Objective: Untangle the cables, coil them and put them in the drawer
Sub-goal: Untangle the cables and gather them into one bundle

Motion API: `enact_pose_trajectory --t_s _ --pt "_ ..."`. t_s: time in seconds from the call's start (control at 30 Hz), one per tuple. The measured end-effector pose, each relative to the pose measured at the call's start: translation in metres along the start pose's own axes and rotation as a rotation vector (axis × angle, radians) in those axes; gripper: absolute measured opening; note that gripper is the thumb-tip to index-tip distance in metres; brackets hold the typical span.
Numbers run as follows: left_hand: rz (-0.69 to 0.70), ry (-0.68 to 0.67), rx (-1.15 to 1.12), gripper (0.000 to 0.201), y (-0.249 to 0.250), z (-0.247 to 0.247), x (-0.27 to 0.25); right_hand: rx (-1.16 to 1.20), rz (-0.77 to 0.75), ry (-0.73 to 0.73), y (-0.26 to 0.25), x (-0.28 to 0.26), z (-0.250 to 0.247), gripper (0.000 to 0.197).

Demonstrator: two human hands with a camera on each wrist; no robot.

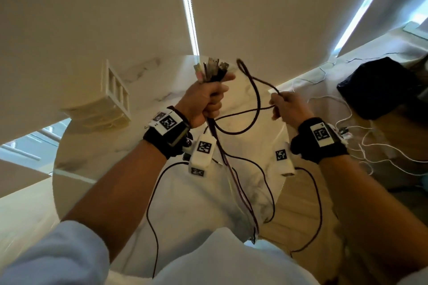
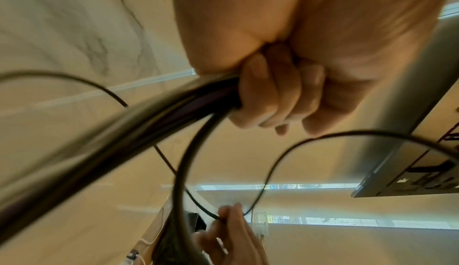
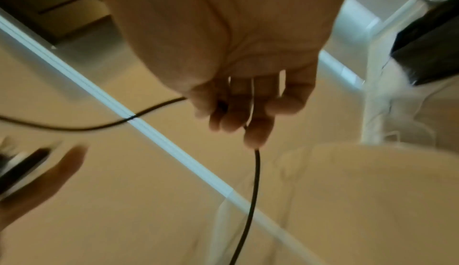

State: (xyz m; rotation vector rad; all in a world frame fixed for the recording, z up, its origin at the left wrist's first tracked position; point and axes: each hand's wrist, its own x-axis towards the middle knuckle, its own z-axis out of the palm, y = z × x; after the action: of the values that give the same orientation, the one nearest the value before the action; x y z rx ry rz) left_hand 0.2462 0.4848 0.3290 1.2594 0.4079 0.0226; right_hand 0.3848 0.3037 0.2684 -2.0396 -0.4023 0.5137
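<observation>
My left hand is raised above the round marble table and grips a bundle of cables, their plug ends sticking up out of the fist. The cable lengths hang down from the fist toward my lap. In the left wrist view the fingers wrap tight round the dark bundle. My right hand pinches one thin dark cable that loops between both hands. The right wrist view shows that cable dropping from the fingertips.
A small white drawer unit stands at the table's far left. A black bag and loose white wires lie on a covered surface to the right. Window blinds fill the background.
</observation>
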Motion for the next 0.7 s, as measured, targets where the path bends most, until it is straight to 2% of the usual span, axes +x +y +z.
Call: enact_pose_trajectory --t_s 0.07,0.1,0.2,0.3,0.37,0.43,0.5,0.57,0.63,0.67,0.7 --pt "0.010 0.050 -0.077 0.025 -0.001 0.008 0.006 -0.002 0.016 0.238 0.016 0.009 -0.029 0.032" --pt "0.017 0.069 -0.093 0.023 -0.001 0.013 0.009 -0.043 0.024 0.310 0.024 0.012 -0.042 0.033" --pt "0.030 0.107 -0.109 0.030 -0.001 0.036 0.016 -0.115 0.066 0.360 0.042 0.017 -0.064 0.031" --pt "0.043 0.101 -0.152 0.044 0.000 0.060 0.023 0.034 0.178 0.262 0.052 0.014 -0.074 0.042" --pt "0.062 0.087 -0.164 0.047 -0.003 0.078 0.028 0.085 0.188 0.215 0.053 0.003 -0.080 0.049" --pt "0.083 0.071 -0.150 0.047 -0.007 0.099 0.034 0.190 0.114 0.171 0.049 -0.012 -0.084 0.052" --pt "0.104 0.033 -0.126 0.045 -0.014 0.122 0.041 0.280 -0.041 0.067 0.037 -0.033 -0.086 0.056" --pt "0.128 0.000 -0.095 0.042 -0.020 0.144 0.048 0.177 -0.180 -0.147 0.030 -0.047 -0.084 0.066" --pt "0.152 -0.017 -0.058 0.039 -0.023 0.163 0.053 0.040 -0.220 -0.306 0.029 -0.054 -0.076 0.072" --pt "0.159 -0.026 -0.040 0.039 -0.023 0.172 0.055 0.026 -0.221 -0.326 0.032 -0.052 -0.073 0.064" --pt "0.161 -0.037 -0.023 0.039 -0.021 0.181 0.056 0.022 -0.207 -0.318 0.037 -0.049 -0.071 0.047"
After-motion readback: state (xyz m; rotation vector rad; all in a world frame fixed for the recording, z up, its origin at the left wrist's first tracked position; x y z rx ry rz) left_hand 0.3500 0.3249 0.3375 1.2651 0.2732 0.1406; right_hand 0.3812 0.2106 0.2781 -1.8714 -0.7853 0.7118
